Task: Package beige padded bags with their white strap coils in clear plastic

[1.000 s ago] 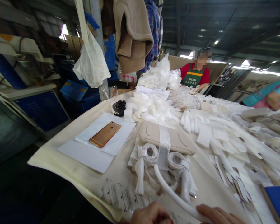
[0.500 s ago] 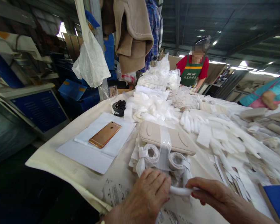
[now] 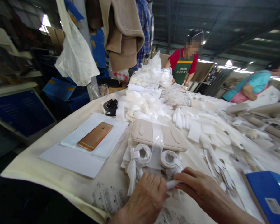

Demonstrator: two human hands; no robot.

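Note:
My left hand (image 3: 149, 192) is closed around one end of a white, soft tube-like strip (image 3: 171, 184). At the other end, the thumb and fingers of my right hand (image 3: 197, 186) pinch it. Just beyond my hands lies a beige padded piece (image 3: 144, 133) with oval marks and a band of clear plastic (image 3: 157, 137) across it. Two coiled white bundles, one on the left (image 3: 144, 154) and one on the right (image 3: 168, 160), sit against its near side. White wrapped lengths hang from them toward my hands; how they join the strip is hidden.
On white sheets (image 3: 72, 158) at left lies a gold phone (image 3: 95, 136). A black tape roll (image 3: 110, 108) stands behind it. White wrapped parts (image 3: 203, 130) cover the right, near a blue tape dispenser (image 3: 268, 196). Two people (image 3: 183, 67) work across the table.
The view has shifted, so the table's things sit farther left. My hands are closer together, and less of the white strip shows between them. Both keep their hold.

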